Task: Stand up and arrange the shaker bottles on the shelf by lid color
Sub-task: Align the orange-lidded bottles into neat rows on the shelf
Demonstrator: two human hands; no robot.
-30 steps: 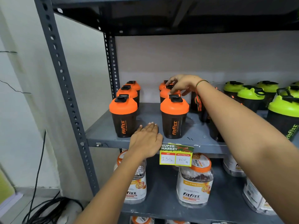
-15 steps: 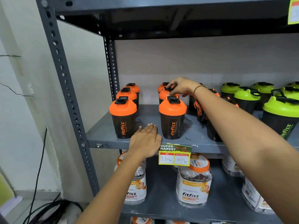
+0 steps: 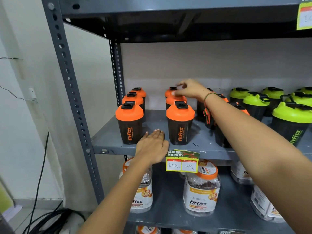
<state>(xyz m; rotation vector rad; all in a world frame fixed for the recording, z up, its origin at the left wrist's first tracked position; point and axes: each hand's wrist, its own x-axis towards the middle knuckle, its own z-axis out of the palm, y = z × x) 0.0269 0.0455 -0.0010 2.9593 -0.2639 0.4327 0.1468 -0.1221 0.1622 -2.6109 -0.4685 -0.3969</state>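
Note:
Black shaker bottles stand upright on the grey shelf (image 3: pixel 204 141). Orange-lidded ones form a left column (image 3: pixel 129 122) and a middle column (image 3: pixel 179 124); more orange lids (image 3: pixel 223 97) show partly behind my right forearm. Green-lidded bottles (image 3: pixel 291 115) fill the right side. My right hand (image 3: pixel 190 89) hovers, blurred, over the two rear bottles (image 3: pixel 174 99) of the middle column, fingers spread, thumb close to a lid, nothing gripped. My left hand (image 3: pixel 152 146) lies flat on the shelf's front edge between the two front orange bottles, touching neither.
A yellow price tag (image 3: pixel 182 162) hangs from the shelf edge. Clear jars with orange lids (image 3: pixel 200 191) stand on the shelf below. The perforated upright post (image 3: pixel 70 98) borders the left side, another shelf (image 3: pixel 168 22) sits overhead, and black cables (image 3: pixel 42 217) lie on the floor.
My right hand has let go of the rear orange lid and lifted slightly, fingers opening. My left hand has stayed on the shelf edge. The view has tilted down a little.

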